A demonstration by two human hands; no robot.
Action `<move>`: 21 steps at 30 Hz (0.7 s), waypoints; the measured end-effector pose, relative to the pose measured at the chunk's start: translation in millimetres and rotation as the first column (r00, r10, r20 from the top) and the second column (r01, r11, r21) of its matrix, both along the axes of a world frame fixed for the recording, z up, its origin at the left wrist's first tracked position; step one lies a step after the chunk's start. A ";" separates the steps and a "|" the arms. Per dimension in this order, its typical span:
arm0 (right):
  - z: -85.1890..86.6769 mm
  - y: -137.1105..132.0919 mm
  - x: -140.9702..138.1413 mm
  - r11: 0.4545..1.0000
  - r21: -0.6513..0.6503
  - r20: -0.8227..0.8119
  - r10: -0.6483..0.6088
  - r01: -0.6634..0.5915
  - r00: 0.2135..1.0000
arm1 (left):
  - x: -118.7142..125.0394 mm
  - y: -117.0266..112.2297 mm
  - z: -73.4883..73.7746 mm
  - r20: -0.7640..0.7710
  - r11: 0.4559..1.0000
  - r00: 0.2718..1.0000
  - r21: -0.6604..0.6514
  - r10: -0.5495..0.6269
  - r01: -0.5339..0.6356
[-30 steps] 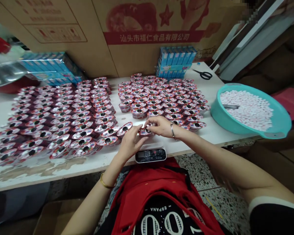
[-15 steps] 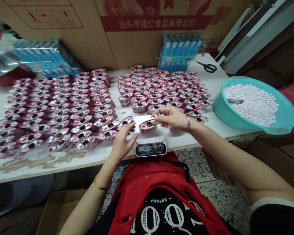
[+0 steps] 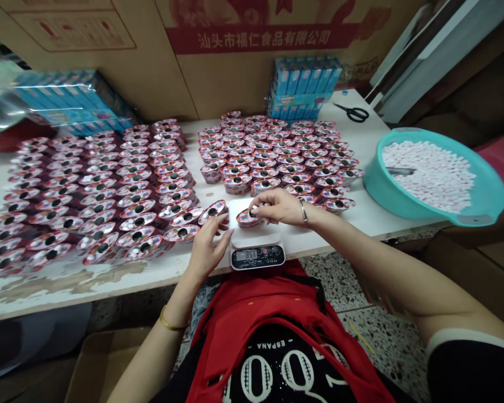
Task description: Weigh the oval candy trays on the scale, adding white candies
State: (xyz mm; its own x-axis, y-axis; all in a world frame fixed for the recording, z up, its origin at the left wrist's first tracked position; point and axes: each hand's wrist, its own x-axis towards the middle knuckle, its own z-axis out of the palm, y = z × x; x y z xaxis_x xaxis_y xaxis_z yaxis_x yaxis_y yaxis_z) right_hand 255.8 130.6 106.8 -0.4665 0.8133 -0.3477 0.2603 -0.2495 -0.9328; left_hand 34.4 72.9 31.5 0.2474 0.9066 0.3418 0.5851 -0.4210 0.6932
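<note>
A small oval red-and-white printed box (image 3: pixel 244 219) with a dark round hole in its top stands on a white digital kitchen scale (image 3: pixel 257 256). My right hand (image 3: pixel 277 206) is over that box, thumb and fingers pinched at the hole. A bit of a white candy (image 3: pixel 254 211) shows at the fingertips; how many are held is hidden. Left of the scale, my left hand (image 3: pixel 210 243) hovers with thumb and fingers apart, holding nothing. Its fingertips are close to a tilted oval box (image 3: pixel 213 211) at the end of the left group.
Rows of similar oval boxes (image 3: pixel 134 193) fill the left, with another group (image 3: pixel 273 157) behind the scale. A turquoise basin (image 3: pixel 397 193) of white candies with a metal scoop (image 3: pixel 401 170) stands right. Black scissors (image 3: pixel 355 113), blue packs (image 3: pixel 304 84) and a large carton (image 3: pixel 218 78) are at the back.
My right hand has moved left and slightly down, from the box's right edge to its hole. The scale's reading has changed. My left hand stays nearly in place.
</note>
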 end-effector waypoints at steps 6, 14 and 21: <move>-2.4 4.1 -0.3 0.999 0.030 0.030 0.037 -0.038 0.999 | -1.3 -1.3 -0.6 -0.006 0.999 1.000 -0.028 0.019 -0.019; -7.6 6.9 -0.9 0.988 0.149 0.181 0.013 -0.040 0.983 | -1.7 -1.0 -2.4 0.008 0.999 1.000 -0.036 0.017 -0.017; 7.1 1.8 11.2 0.987 -0.066 -0.095 -0.151 0.145 0.984 | -2.8 -1.7 -0.7 0.011 0.999 1.000 -0.022 0.029 -0.029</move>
